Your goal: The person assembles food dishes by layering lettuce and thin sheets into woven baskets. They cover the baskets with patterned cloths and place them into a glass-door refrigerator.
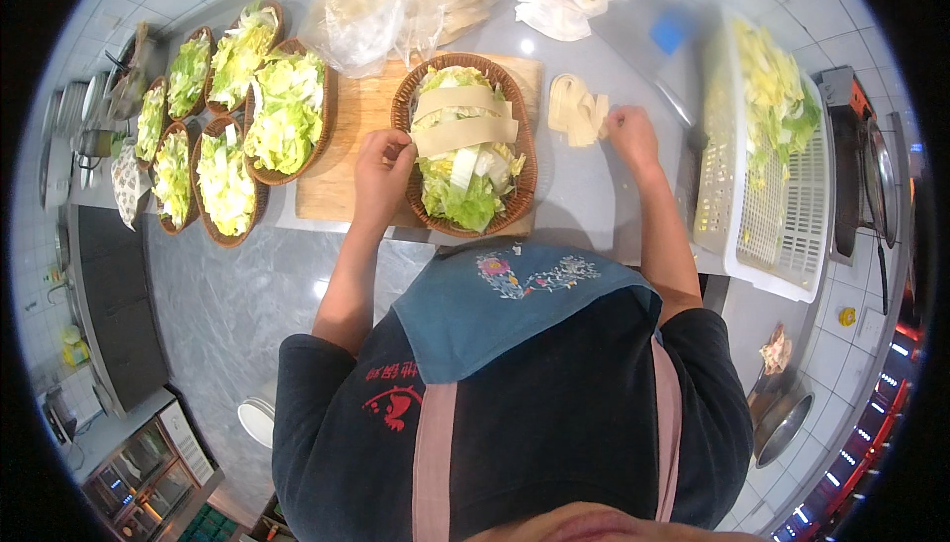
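Grey counter (616,59) holds filled baskets (330,111) near the left hand (380,170).

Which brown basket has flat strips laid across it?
The basket on the wooden board, beside the left hand; the other brown baskets, farther left, show only greens.

Rough wicker basket (528,136) on matt wood board (336,171); glossy plastic bag (348,15) at its eleven o'clock, plastic crate (719,171) at three
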`<state>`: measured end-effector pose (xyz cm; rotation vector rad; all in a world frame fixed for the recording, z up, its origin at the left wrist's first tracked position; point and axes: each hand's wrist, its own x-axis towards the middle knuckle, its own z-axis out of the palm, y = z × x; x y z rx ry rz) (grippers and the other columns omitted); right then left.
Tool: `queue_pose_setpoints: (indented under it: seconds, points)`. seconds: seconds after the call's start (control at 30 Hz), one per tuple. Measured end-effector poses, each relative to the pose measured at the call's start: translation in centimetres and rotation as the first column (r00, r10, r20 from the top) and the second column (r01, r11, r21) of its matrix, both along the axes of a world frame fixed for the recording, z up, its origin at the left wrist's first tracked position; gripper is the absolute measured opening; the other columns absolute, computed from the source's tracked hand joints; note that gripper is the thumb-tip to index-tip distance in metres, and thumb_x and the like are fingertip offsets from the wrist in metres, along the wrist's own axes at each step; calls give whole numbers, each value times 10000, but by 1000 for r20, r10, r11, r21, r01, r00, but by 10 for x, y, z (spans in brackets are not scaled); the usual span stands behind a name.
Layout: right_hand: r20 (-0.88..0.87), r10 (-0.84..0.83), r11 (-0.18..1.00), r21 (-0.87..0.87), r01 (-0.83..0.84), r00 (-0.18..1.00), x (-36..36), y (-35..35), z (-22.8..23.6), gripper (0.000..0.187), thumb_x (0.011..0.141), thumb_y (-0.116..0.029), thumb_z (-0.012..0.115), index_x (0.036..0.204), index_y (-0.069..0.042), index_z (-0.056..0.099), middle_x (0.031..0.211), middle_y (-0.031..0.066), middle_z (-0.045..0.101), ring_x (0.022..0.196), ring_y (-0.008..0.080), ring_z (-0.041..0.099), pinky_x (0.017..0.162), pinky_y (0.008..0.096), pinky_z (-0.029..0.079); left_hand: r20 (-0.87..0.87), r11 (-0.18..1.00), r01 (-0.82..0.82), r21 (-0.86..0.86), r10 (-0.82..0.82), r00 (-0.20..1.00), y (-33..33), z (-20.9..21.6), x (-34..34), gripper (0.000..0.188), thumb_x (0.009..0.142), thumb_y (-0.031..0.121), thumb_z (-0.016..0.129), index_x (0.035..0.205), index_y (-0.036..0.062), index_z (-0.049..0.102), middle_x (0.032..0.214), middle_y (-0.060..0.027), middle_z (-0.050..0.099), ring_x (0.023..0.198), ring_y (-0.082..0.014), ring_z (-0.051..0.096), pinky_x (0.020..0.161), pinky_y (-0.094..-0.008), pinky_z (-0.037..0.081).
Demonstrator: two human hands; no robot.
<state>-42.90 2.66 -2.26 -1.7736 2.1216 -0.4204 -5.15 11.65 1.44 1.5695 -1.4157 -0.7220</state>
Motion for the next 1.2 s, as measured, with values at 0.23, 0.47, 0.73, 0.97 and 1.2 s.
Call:
queue_pose_setpoints:
  seconds: [0.23,0.47,0.73,0.97,1.2]
  points:
    - [817,299,953,-281,-113,493,20,22,73,110,885,-160,563,918,-56,560,884,15,591,825,102,539,742,275,446,-23,989,-115,-90,113,993,0,45,7,220,806,66,657,1016,57,592,935,-27,553,796,-115,525,659,-256,470]
    - [893,285,793,-16,-609,348,83,50,142,119,892,-152,578,991,-98,540,846,-19,589,757,69,531,665,238,439,-734,886,446,125,-220,643,18,96,-58,245,840,111,657,1050,8,583,940,-36,592,816,-89,562,680,-218,483]
    - [822,379,617,118,-778,425,108,64,150,217,863,-70,575,1074,-72,525,820,7,579,786,77,544,703,244,444,-698,768,499,402,-96,710,29,87,-23,115,808,109,696,874,44,627,678,9,594,581,-51,545,506,-192,446]
    - [870,311,737,33,-675,382,95,52,108,236,862,-25,522,1098,-37,518,928,0,561,841,67,534,754,233,442,-582,902,249,352,3,813,27,66,10,142,823,111,670,933,24,649,724,-14,620,616,-65,537,563,-194,429]
    - [790,268,863,58,-503,552,108,50,84,242,810,-52,602,1044,-41,543,898,24,554,774,76,535,696,241,457,-334,929,97,356,30,942,22,48,5,165,811,107,666,931,-1,632,706,23,587,622,-42,506,561,-184,409]
